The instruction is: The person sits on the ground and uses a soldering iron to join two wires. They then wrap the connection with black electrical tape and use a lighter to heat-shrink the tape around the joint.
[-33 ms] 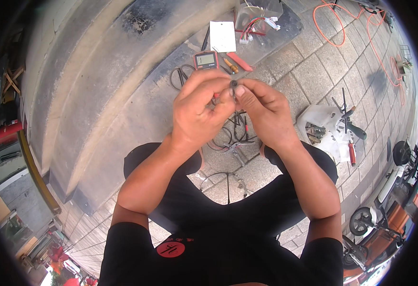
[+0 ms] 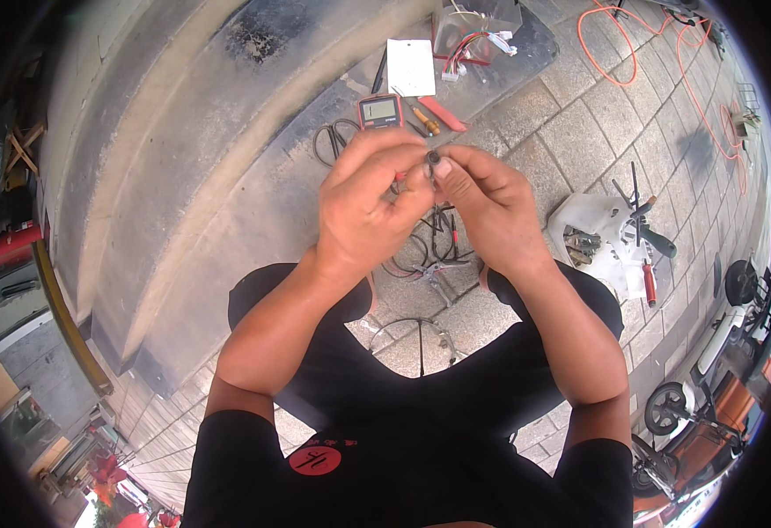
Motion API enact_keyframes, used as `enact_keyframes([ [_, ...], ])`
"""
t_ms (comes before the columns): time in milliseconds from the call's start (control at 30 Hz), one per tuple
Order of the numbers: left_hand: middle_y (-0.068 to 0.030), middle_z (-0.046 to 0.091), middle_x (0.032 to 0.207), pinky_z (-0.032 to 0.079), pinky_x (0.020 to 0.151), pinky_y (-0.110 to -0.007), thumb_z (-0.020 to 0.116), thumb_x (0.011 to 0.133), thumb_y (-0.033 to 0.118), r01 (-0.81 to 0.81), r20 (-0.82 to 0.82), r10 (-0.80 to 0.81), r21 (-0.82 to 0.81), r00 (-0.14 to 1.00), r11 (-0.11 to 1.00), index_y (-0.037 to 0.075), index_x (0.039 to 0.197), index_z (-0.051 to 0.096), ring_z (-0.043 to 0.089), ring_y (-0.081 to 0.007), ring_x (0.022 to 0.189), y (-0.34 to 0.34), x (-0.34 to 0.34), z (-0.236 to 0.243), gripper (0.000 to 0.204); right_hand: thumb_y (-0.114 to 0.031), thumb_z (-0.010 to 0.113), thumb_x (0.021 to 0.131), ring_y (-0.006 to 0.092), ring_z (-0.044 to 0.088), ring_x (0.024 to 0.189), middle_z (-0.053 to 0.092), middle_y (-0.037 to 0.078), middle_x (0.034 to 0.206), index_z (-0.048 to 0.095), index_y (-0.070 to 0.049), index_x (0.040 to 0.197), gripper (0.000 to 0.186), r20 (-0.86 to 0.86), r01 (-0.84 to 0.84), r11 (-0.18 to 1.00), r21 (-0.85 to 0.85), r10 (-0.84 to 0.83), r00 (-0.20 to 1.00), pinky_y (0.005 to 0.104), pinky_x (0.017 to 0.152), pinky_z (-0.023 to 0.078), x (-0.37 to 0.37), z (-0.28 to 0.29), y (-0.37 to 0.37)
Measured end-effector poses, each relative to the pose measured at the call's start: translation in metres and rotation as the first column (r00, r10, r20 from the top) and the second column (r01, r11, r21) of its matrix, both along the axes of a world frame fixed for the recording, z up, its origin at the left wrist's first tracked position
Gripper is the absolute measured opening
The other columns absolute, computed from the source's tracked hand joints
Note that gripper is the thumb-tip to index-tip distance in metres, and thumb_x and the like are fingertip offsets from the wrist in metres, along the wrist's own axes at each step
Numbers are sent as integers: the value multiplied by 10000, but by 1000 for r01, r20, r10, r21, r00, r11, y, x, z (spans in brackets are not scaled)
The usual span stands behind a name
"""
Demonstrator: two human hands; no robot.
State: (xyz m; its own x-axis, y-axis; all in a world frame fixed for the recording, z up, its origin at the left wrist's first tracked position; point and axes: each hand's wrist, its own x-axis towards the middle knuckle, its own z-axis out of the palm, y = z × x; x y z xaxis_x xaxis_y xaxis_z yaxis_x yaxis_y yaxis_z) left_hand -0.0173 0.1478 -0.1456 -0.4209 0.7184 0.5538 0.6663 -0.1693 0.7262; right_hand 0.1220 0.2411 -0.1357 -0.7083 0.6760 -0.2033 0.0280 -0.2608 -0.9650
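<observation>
My left hand (image 2: 370, 195) and my right hand (image 2: 494, 204) meet in front of me, raised over the ground. Between their fingertips sits a small dark round part (image 2: 433, 157), pinched by thumb and fingers from both sides. Its exact kind is too small to make out, and the fingers cover its lower portion. Just beyond my left hand a red-framed meter (image 2: 379, 111) with a grey display lies on the stone step. Beneath both hands, black cables (image 2: 438, 231) and a pair of pliers (image 2: 439, 280) rest on the paving, partly hidden.
A white plastic holder (image 2: 590, 220) with screwdrivers and metal bits stands at right. On the step lie a white card (image 2: 411, 68), a red strip (image 2: 443, 114) and a clear box (image 2: 478, 31) with coloured wires. Orange hose (image 2: 634, 66) loops at far right, scooters (image 2: 707, 414) below.
The small dark part has tilted and shifted very slightly to the right between the fingertips. Both arms and the surroundings stay where they were.
</observation>
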Motion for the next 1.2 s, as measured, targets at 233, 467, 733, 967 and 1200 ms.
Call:
enact_keyframes([
  [233,-102,694,1150,567,630,-277,713,792,-80,-4,-147,10,39,989,999,-7,1044,737,686,-167,895,-2,-2,-6,263,-138,626,1038,17,500,749,627,-37,863,690,18,1151,203,3,-7,999,50,7,1000,214,632,428,3,0,1],
  [467,-97,702,1075,597,732,-329,760,747,-78,-9,-247,41,129,968,992,5,985,737,709,-241,872,5,-3,-3,253,-149,637,1032,27,504,743,636,-27,859,691,18,1150,211,-8,10,997,76,-9,1000,218,635,433,4,3,1],
  [733,-97,710,1035,589,706,-340,765,722,-89,-14,-235,46,139,971,990,19,965,738,711,-253,824,6,-2,-5,267,-160,660,1013,53,517,750,645,-10,866,704,4,1125,204,30,21,992,126,-25,999,243,658,448,4,5,2],
  [967,-99,711,1037,588,712,-340,760,721,-92,-21,-231,47,110,972,994,18,971,741,712,-255,828,5,-1,-4,274,-163,658,1014,61,543,777,657,6,883,704,6,1140,215,29,35,988,149,-40,999,248,685,468,4,3,1],
  [1200,-96,715,1016,588,714,-340,763,725,-80,-34,-194,48,74,980,997,19,956,741,713,-251,832,3,1,-3,253,-167,657,1016,62,551,784,655,2,881,702,8,1150,225,11,31,995,99,-32,999,248,692,475,4,-1,0],
])
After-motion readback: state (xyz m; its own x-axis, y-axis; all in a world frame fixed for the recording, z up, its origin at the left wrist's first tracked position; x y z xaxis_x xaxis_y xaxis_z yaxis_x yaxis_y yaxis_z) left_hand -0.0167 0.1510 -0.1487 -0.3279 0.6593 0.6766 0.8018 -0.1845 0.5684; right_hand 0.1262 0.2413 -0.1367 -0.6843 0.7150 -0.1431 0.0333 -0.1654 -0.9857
